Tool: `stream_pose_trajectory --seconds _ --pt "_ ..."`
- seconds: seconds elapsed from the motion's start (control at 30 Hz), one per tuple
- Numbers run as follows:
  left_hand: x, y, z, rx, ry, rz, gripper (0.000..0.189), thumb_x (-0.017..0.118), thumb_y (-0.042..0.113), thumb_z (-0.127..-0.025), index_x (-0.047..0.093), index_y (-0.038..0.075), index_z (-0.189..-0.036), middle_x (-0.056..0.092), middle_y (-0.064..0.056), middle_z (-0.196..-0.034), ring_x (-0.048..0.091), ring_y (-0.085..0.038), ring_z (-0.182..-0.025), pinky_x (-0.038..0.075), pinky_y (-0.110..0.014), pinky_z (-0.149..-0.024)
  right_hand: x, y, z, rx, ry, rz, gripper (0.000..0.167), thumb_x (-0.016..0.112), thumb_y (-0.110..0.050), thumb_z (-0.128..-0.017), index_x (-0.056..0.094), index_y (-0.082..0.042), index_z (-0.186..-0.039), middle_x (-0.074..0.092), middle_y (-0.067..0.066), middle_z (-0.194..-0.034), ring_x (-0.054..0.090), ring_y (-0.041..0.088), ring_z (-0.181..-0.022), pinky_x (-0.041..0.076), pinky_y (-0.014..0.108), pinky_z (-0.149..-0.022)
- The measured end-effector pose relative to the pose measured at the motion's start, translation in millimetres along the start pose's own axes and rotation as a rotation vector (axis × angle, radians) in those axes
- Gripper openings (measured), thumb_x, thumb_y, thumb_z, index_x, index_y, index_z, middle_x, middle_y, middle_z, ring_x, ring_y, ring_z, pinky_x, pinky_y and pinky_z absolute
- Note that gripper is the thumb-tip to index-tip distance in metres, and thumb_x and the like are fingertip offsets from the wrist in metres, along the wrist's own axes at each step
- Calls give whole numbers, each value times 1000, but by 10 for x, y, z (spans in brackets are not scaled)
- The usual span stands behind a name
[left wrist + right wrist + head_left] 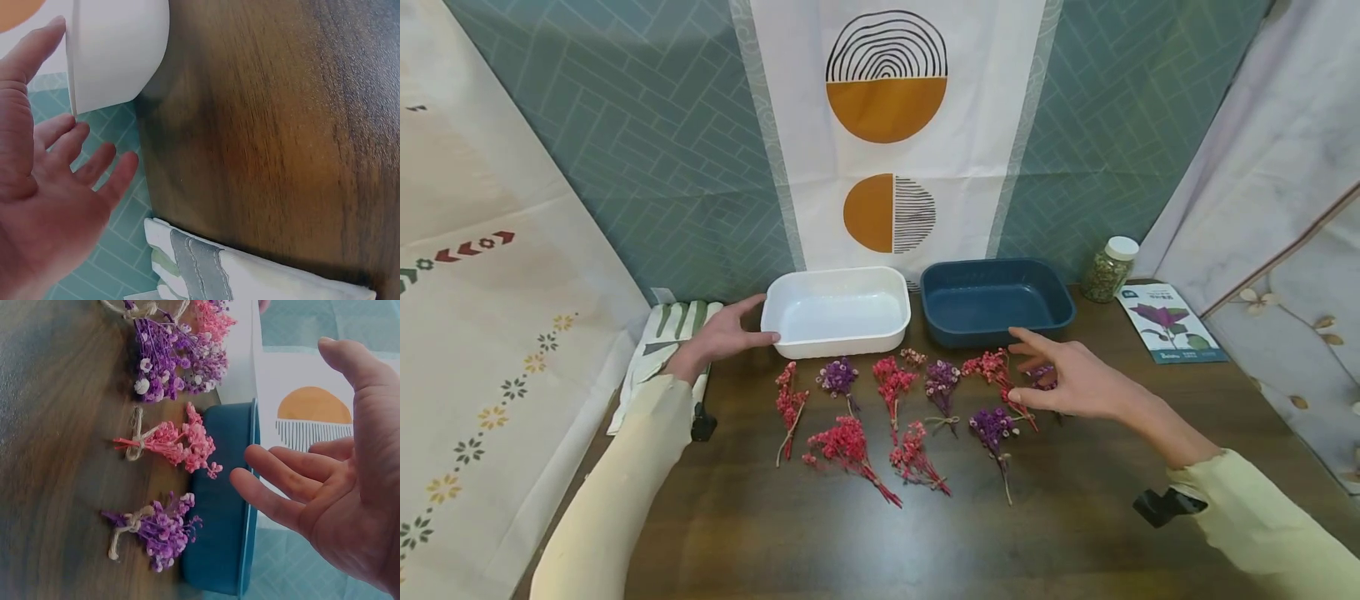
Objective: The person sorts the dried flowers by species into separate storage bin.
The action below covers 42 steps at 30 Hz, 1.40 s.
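A white rectangular dish (pixel 838 312) stands at the back, with my left hand (pixel 722 335) at its left end. In the left wrist view, the thumb and fingertips of that hand (pixel 62 181) are right at the dish's rim, fingers loosely spread. Beside it stands a dark blue dish (pixel 996 302). My right hand (pixel 1071 379) hovers in front of the blue dish with spread fingers and nothing in them. Under it lie a pink dried-flower bunch (pixel 181 440) and a purple one (pixel 162 531), both tied with twine; the hand partly hides the purple one in the head view.
More pink bunches (pixel 848 450) and purple bunches (pixel 994 429) lie in rough rows on the wooden table (pixel 760 533). Striped gloves (pixel 658 350) lie at the left. A white-lidded jar (pixel 1108 271) and a flower-printed packet (pixel 1171 323) are at the back right.
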State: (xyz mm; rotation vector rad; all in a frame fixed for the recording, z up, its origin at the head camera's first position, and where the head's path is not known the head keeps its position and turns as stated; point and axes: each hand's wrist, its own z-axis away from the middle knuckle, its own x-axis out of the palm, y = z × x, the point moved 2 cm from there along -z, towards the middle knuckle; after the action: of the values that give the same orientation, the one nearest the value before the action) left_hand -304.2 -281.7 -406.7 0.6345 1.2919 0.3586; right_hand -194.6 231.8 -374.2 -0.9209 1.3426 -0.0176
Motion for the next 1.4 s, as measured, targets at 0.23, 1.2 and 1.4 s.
stream_pose_trajectory --seconds 0.23,1.2,1.4 --pt "-18 8 14 8 -25 -46 102 76 46 -86 19 5 -160 25 -26 -159 23 -46 -144 24 -65 -110 51 -105 -22 -24 -15 -67 82 75 -30 -91 32 3 -153 56 24 -138 67 35 -105 58 44 -79" --pt "-42 6 -68 -6 -68 -67 106 79 48 -82 20 7 -159 19 -19 -163 20 -42 -146 25 -62 -112 826 -1236 -719 -10 26 -433 41 75 -14 -90 60 1 -126 70 8 -102 68 16 -72 56 31 -59" --pt "-49 4 -65 -3 -66 -71 105 80 46 -82 22 6 -159 19 -18 -162 21 -41 -146 26 -60 -112 1060 -1417 -852 7 -3 -465 42 74 -12 -90 59 3 -127 69 9 -101 67 13 -65 56 30 -58"
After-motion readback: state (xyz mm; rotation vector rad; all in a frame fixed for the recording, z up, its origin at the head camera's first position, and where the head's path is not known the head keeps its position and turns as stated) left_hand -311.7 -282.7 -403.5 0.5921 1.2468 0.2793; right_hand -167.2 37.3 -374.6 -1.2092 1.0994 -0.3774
